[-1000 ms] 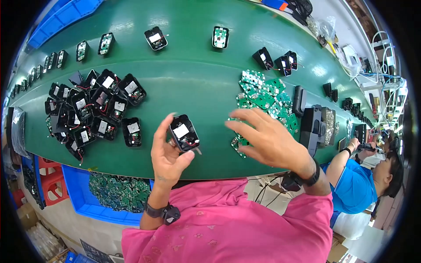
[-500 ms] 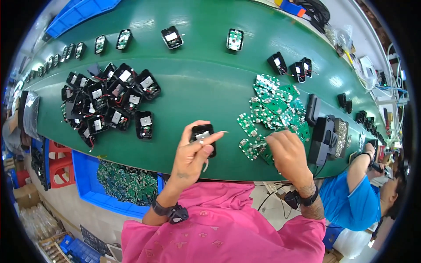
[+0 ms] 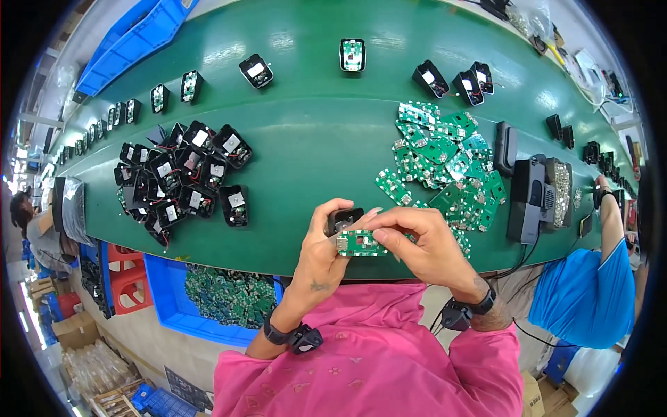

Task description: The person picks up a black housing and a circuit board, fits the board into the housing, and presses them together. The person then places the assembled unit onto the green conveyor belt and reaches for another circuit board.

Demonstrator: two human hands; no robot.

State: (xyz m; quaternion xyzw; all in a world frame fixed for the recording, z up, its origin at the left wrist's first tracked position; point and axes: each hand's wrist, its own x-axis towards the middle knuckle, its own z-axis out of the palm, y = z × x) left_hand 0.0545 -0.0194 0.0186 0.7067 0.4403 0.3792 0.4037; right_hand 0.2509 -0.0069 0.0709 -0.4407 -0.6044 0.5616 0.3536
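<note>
My left hand (image 3: pixel 323 254) is closed around a small black plastic housing (image 3: pixel 345 218), tilted near the table's front edge. Between the thumb and fingers of my right hand (image 3: pixel 420 240) is a green circuit board (image 3: pixel 361 243), held just in front of the housing. Part of the housing is hidden behind the board and my fingers. Close beyond my right hand spreads a heap of loose green circuit boards (image 3: pixel 445 156). To the left lies a pile of black housings (image 3: pixel 170 170) with silvery-white blocks and red wires inside.
Black housings, some with boards fitted (image 3: pixel 352 55), stand spaced along the far side of the green table (image 3: pixel 299 160). Right of the boards are a black device (image 3: pixel 526 201) and a tray of small metal parts (image 3: pixel 558 194). A blue bin (image 3: pixel 167 306) sits below, left. A co-worker (image 3: pixel 580 299) is at right.
My right hand has come from the board heap to my left hand, bringing a circuit board. My left hand has moved slightly right and nearer, still holding the housing. The view has shifted a little.
</note>
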